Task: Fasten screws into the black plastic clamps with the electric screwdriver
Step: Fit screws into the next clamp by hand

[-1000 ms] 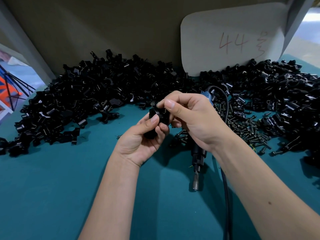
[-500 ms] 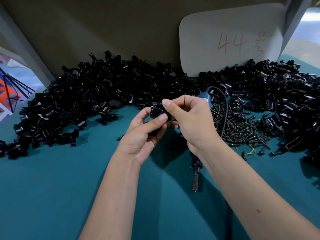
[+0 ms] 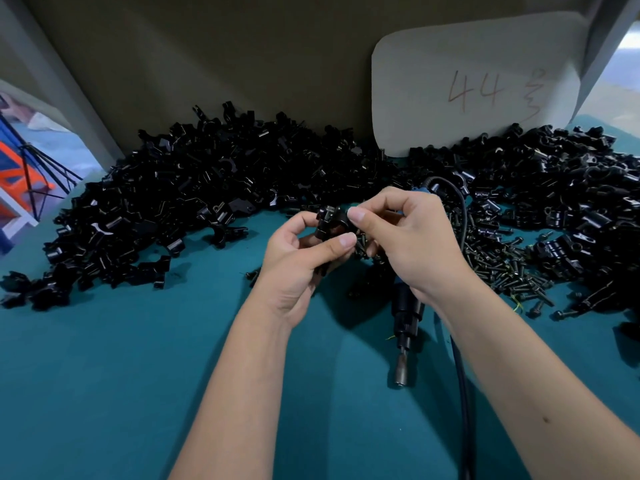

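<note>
A black plastic clamp [image 3: 330, 220] is held above the teal table between both hands. My left hand [image 3: 301, 261] grips its lower part with thumb and curled fingers. My right hand [image 3: 412, 237] pinches the clamp's top with thumb and forefinger, while the electric screwdriver [image 3: 405, 317] hangs from the same hand, tucked under the palm, bit end pointing toward me. Its blue upper end and black cable [image 3: 462, 393] show behind the hand. A heap of small black screws [image 3: 502, 268] lies just right of my right hand.
Large piles of black clamps lie across the back left [image 3: 173, 209] and back right [image 3: 571, 199] of the teal table [image 3: 121, 375]. A white card marked 44 [image 3: 478, 84] leans on the back wall.
Both hands have shifted slightly with the clamp. My left hand has re-gripped it lower, thumb now across its front. The screwdriver stays tucked in my right hand.
</note>
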Demonstrator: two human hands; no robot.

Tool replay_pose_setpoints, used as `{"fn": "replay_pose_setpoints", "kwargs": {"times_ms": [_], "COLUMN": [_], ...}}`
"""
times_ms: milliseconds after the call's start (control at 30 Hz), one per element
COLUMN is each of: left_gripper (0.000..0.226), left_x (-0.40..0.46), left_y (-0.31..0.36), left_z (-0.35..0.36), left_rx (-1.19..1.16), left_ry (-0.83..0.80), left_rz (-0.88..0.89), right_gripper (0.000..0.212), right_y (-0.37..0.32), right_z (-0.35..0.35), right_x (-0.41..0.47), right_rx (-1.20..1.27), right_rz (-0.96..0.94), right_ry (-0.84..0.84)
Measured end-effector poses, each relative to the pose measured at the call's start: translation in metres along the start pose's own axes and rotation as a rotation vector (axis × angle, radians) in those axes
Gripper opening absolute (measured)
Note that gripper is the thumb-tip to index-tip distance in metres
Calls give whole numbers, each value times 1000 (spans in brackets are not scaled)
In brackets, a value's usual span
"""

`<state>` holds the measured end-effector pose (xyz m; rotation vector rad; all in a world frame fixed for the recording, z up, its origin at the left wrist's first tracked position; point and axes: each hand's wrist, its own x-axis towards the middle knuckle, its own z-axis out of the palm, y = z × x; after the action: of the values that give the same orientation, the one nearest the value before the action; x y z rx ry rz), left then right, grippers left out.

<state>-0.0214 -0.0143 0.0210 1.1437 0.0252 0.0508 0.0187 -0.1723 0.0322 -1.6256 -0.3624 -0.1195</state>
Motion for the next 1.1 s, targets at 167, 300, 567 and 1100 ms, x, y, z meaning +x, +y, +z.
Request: {"fn": "replay_pose_setpoints", "kwargs": {"times_ms": [167, 300, 567, 1100], "left_gripper": [31, 25, 14, 33], "left_x": [-1, -2, 1, -1], "left_y": [3, 4, 4, 7], "left_z": [-5, -5, -2, 0], "left_rx": [-133, -142, -153, -253], "left_ry": [-54, -109, -67, -214], "left_rz": [-101, -158, -238, -337], "right_gripper": [13, 17, 28, 16], "right_y": [-3, -6, -8, -10], "right_z": [-4, -7, 4, 5], "right_x": [1, 0, -5, -6], "right_rx": [20, -6, 78, 100], "right_rz": [-82, -107, 42, 154], "right_ry": [-97, -166, -145, -149]}}
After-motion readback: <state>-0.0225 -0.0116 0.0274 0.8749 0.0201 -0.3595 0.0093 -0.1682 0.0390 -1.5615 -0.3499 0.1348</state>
